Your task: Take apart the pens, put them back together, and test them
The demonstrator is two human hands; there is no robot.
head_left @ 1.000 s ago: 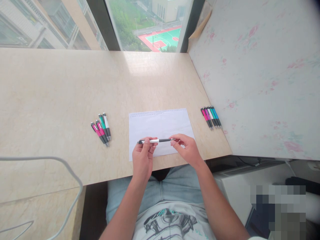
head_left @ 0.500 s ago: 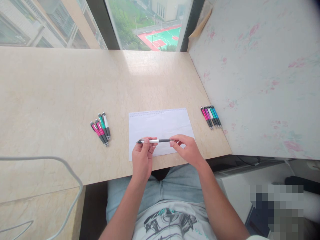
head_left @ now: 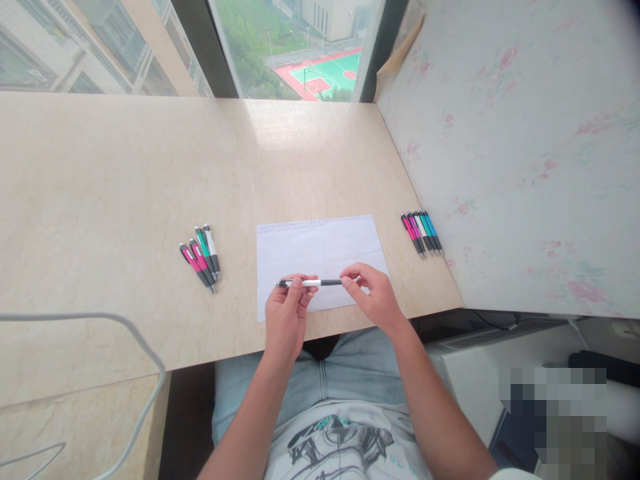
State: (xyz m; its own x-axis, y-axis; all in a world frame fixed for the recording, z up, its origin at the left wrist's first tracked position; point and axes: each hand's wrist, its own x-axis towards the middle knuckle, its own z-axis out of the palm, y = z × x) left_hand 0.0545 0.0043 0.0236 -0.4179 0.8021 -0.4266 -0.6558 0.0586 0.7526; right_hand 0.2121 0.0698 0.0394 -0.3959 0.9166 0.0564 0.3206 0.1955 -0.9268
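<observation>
A white click pen (head_left: 329,283) with a dark grip lies level above the near part of a paper sheet (head_left: 320,250). My left hand (head_left: 289,303) pinches its white barrel between thumb and fingers, near the clip end. At the tip end, the thumb and forefinger of my right hand (head_left: 373,293) close on the pen's point; the very tip is hidden by them. The paper has small rows of writing along its far edge.
Several pink, green and white pens (head_left: 203,259) lie on the table (head_left: 150,173) at the left. Another row of coloured pens (head_left: 421,233) lies at the right by the flowered wall (head_left: 525,167). A grey cable (head_left: 135,333) loops over the left front corner.
Both hands and the pen have shifted very slightly to the right. The grip on the pen looks the same, and the other pens have not moved.
</observation>
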